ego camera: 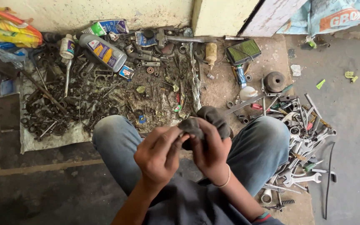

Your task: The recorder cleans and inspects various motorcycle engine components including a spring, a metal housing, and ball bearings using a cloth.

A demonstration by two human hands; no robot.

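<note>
I sit with my knees in blue jeans (pixel 267 141) spread apart. Both hands meet in front of me around a dirty dark grey rag (pixel 207 118). My left hand (pixel 159 152) pinches one end of the rag with its fingers. My right hand (pixel 208 152), with a thin band on the wrist, is wrapped round the rag from the other side. Whatever is inside the bunched cloth is hidden.
A cloth on the floor (pixel 51 141) holds several greasy bolts, nuts and parts, with a grey oil bottle (pixel 103 52) and a small white bottle (pixel 67 46). A pile of spanners and tools (pixel 305 137) lies at right, near an air filter (pixel 243 51) and a black round part (pixel 274 81).
</note>
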